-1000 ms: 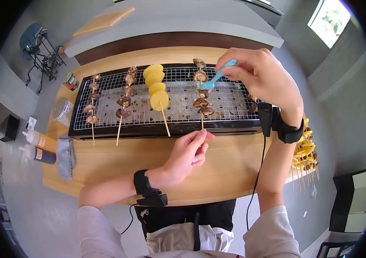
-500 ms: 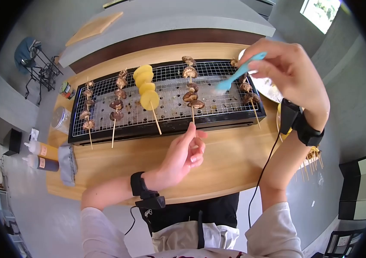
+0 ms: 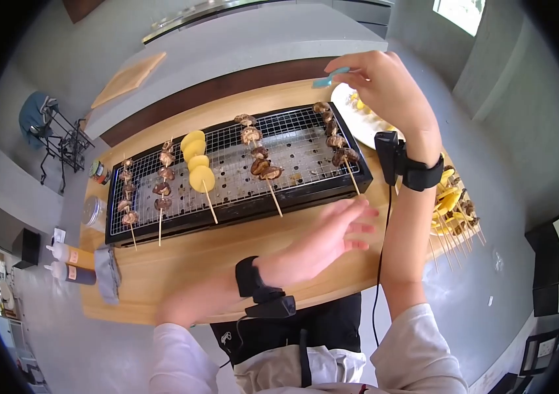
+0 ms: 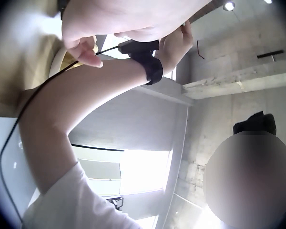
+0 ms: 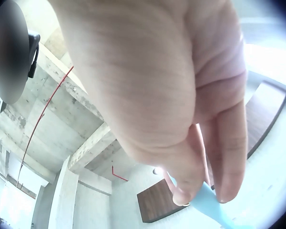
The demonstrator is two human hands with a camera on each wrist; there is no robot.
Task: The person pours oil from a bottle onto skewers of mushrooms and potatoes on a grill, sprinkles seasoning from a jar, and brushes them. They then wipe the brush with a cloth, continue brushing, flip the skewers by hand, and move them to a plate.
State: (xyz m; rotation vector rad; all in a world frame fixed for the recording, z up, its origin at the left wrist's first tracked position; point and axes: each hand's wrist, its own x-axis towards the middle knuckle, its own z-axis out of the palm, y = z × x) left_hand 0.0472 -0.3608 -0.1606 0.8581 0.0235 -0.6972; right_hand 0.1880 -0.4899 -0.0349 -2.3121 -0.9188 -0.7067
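My right hand [image 3: 391,92] pinches a light blue basting brush [image 3: 332,77] above the grill's far right corner. In the right wrist view, thumb and fingers press on the brush's handle [image 5: 210,206]. My left hand [image 3: 319,244] reaches over the table's front, fingers loosely extended, its fingertips right at the stick end of the rightmost mushroom skewer [image 3: 336,141]. Another mushroom skewer [image 3: 260,152] lies to its left, then a skewer of yellow round slices [image 3: 199,172] and two more mushroom skewers [image 3: 163,188] [image 3: 128,203]. All rest on the wire rack of the black grill [image 3: 240,211].
A white plate [image 3: 360,125] with yellow pieces stands behind the grill's right end. More skewers [image 3: 451,200] are piled at the table's right. Two sauce bottles [image 3: 71,264], a grey cloth [image 3: 107,276] and jars [image 3: 94,213] sit at the left. A cable [image 3: 379,289] hangs from the right wrist.
The left hand has left the stick of the second mushroom skewer from the right and moved right to the rightmost one. The brush has lifted away from the mushrooms toward the far right. The head view has shifted.
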